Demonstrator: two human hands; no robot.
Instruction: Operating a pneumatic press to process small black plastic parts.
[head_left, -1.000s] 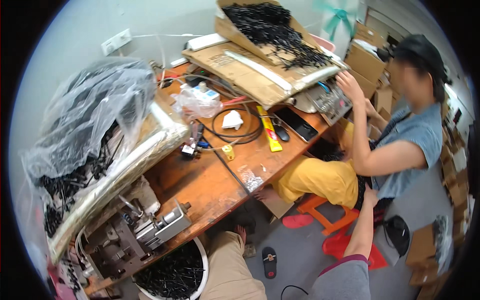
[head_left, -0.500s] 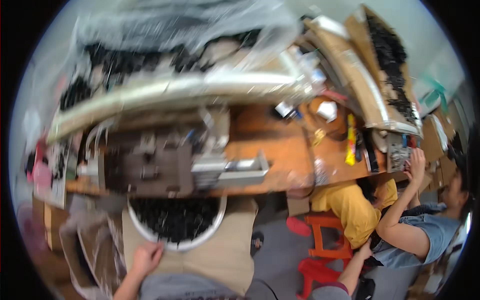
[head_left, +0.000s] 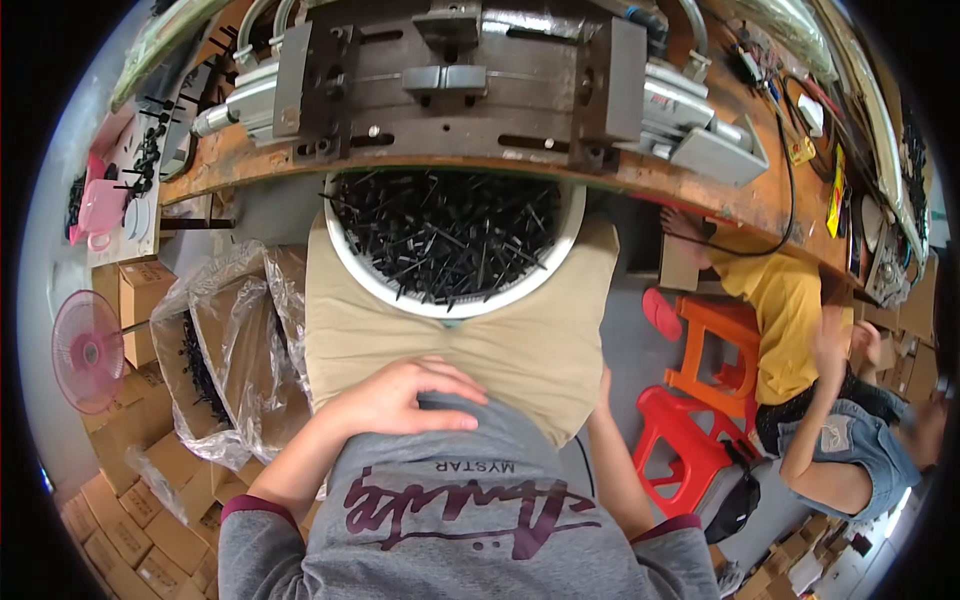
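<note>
Across my lap, at the hem of my grey shirt, my left hand (head_left: pixel 425 397) lies palm down, its fingers stretched out and holding nothing. My right hand (head_left: pixel 603 392) hangs down beside my right thigh; most of it is hidden behind the leg, fingers included. Between my knees, partly under the bench edge, is a round white tub (head_left: pixel 458 307) full of thin black plastic parts (head_left: pixel 450 235). Neither hand touches it. Beyond the tub, a dark metal clamping fixture (head_left: pixel 445 115) with silver cylinders at both sides stands on the bench.
The wooden bench (head_left: pixel 715 205) edge runs above the tub. A plastic-lined carton (head_left: pixel 235 350) and a pink fan (head_left: pixel 88 352) stand at left. To the right are a red stool (head_left: pixel 680 440), an orange stool (head_left: pixel 715 345) and a seated co-worker (head_left: pixel 850 450). A black cable (head_left: pixel 785 180) loops off the bench.
The view has swung down toward my lap. My left hand has moved from near the tub to my shirt hem. My right arm, earlier stretched toward the stools, is beside my thigh.
</note>
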